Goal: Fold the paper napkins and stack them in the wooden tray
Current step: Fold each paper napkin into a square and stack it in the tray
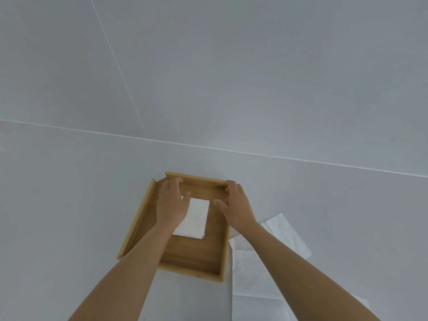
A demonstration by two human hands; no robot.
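Observation:
The wooden tray [191, 271] lies low in the middle of the head view on a white surface. One folded white napkin [196, 219] rests flat inside it, toward the far half. My left hand [171, 203] reaches over the napkin's left part, its fingers curled on the tray's far wall and its thumb spread. At the tray's far right corner, my right hand [234, 204] has its fingers hooked on that same wall, thumb pointing inward. Unfolded white napkins [285, 235] lie to the right of the tray, partly under my right forearm.
More unfolded napkin paper [251, 281] spreads beside and in front of the tray's near right corner. The white surface [69, 205] extends left and far; thin seam lines [231, 151] cross it beyond the tray.

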